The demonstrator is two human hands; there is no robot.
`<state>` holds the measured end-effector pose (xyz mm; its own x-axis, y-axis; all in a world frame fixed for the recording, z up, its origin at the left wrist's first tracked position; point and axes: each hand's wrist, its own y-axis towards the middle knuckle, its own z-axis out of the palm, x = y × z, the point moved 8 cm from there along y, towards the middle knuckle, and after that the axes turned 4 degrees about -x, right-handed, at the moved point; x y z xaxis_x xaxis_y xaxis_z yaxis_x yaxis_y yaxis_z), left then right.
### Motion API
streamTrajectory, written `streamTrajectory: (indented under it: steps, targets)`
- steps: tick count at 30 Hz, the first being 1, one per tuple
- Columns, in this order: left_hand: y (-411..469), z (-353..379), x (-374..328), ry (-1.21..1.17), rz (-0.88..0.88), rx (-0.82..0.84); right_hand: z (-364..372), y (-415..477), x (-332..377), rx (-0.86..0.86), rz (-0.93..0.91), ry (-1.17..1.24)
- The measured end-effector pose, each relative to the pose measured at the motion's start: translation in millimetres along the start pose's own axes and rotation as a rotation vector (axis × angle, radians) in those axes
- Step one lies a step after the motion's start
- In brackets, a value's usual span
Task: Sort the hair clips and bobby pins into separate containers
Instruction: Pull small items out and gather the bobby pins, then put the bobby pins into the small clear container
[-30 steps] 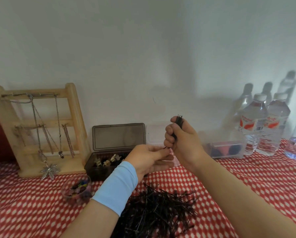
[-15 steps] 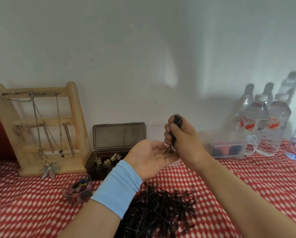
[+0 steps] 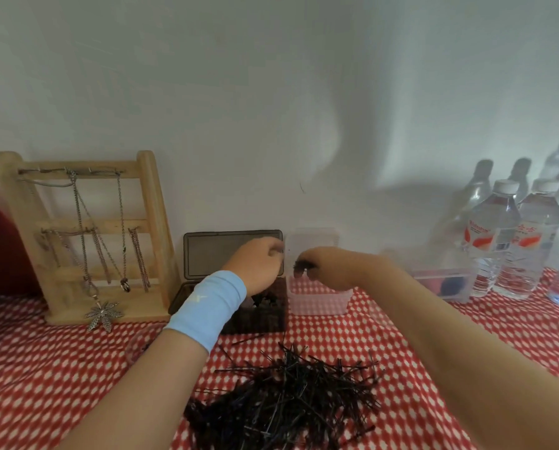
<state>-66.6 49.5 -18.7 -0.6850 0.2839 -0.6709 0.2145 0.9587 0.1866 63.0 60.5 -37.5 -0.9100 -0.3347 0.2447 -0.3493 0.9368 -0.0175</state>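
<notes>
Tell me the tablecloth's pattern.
The tablecloth is red with white diamonds; head view.

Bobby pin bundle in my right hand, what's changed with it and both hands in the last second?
The right hand carried the bundle of bobby pins forward and down, over the clear container, keeping its grip. The left hand left the bundle and reached over the dark box. The loose pin pile stayed put.

The tabletop (image 3: 44, 368) wears red cloth patterned with white diamonds. Black bobby pins (image 3: 288, 394) heap near; far, a smoky grey box (image 3: 213, 254), a clear pinkish container (image 3: 317, 303). The wristband (image 3: 206, 306) is pale blue.
</notes>
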Motion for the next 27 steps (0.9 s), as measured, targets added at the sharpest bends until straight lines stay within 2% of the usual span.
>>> streamTrajectory:
  steps: [2,4,8,12,14,17,19,24,27]
  targets:
    - [3,9,-1,0.14,0.052,0.078,9,3,-2,0.075,0.0,-0.044]
    - [5,15,0,0.198,0.074,0.109,11,5,-4,0.091,-0.01,0.016]
    - [7,24,-2,0.213,0.124,0.086,-10,-2,-15,-0.023,-0.034,0.188]
    - [6,34,-10,0.285,0.226,0.049,-26,-16,-31,-0.165,0.018,0.314]
    - [4,46,-14,0.346,0.28,0.112,-22,-18,-32,-0.166,0.03,0.207]
    - [1,67,-15,0.602,0.363,0.259,-1,-15,-31,-0.048,0.042,0.009]
    - [0,74,-12,0.711,0.362,0.315,6,-15,-33,0.001,0.067,-0.015]
    - [-8,52,-29,0.533,0.404,0.168,-20,-27,-21,-0.146,0.038,0.043]
    - [-26,34,-38,0.403,0.424,0.1,-27,-42,-5,-0.108,0.029,0.092]
